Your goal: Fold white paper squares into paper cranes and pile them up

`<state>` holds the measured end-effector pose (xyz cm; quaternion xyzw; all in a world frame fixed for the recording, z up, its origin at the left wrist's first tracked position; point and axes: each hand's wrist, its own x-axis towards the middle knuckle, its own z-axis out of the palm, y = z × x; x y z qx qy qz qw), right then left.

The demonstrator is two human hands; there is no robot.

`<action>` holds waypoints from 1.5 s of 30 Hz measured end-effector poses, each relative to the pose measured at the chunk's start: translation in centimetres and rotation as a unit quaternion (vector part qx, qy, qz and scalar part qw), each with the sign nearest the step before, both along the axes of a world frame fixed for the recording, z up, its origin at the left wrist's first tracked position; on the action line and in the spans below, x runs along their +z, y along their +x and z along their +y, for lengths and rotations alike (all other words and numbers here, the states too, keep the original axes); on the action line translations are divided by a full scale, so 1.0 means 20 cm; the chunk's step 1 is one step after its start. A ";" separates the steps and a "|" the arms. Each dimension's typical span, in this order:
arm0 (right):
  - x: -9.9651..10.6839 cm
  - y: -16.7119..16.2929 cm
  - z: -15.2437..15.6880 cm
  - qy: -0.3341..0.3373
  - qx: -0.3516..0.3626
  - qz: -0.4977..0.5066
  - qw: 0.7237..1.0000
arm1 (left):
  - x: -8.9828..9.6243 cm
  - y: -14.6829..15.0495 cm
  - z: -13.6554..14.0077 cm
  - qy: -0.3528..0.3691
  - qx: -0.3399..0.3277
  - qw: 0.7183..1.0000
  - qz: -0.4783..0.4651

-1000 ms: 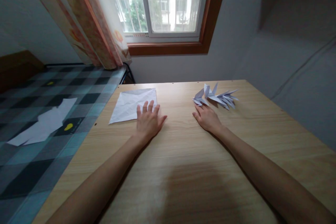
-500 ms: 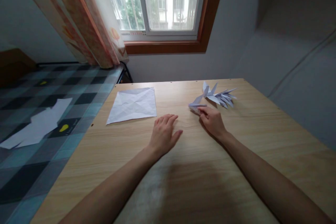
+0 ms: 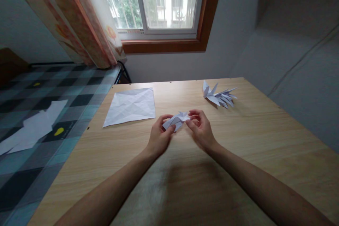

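Note:
A small folded paper crane [image 3: 178,119] in white paper is held between my hands over the middle of the table. My left hand [image 3: 160,136] pinches its left side, thumb in front and fingers behind. At its right end, the thumb and fingers of my right hand [image 3: 202,129] close on the tip. A group of several pointed white paper cranes [image 3: 221,95] rests farther back on the right. To the left lies a creased square sheet of white paper [image 3: 131,106], spread flat.
The wooden table [image 3: 238,169] reaches to the wall below a barred window [image 3: 166,0]. On the left, a bed with a checked cover [image 3: 71,84] carries white paper scraps [image 3: 34,127]. A patterned curtain [image 3: 87,17] hangs above it.
The folded crane has come from beside the group on the right to the table's middle in my right hand. My left hand, open before, now grips it too. The view has shifted slightly.

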<state>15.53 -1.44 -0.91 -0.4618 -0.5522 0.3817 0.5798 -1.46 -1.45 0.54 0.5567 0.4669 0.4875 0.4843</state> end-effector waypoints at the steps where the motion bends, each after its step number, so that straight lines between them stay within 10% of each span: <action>1: -0.01 0.00 0.01 -0.032 0.009 0.036 0.999 | 0.00 0.00 0.00 -0.011 -0.005 1.000 -0.026; 18: 0.00 0.00 0.02 -0.059 0.029 0.154 0.986 | -0.02 0.01 0.00 -0.008 -0.047 0.997 -0.052; 25: -0.02 -0.04 0.01 -0.143 0.166 0.195 0.956 | -0.03 0.03 0.01 0.013 -0.034 0.996 -0.075; 35: -0.01 -0.02 0.02 -0.111 0.082 0.178 0.974 | 0.00 0.00 -0.06 0.313 0.002 0.911 0.269; 45: -0.01 -0.02 0.01 -0.111 0.136 0.192 0.965 | -0.03 0.00 -0.03 0.189 -0.101 0.955 0.203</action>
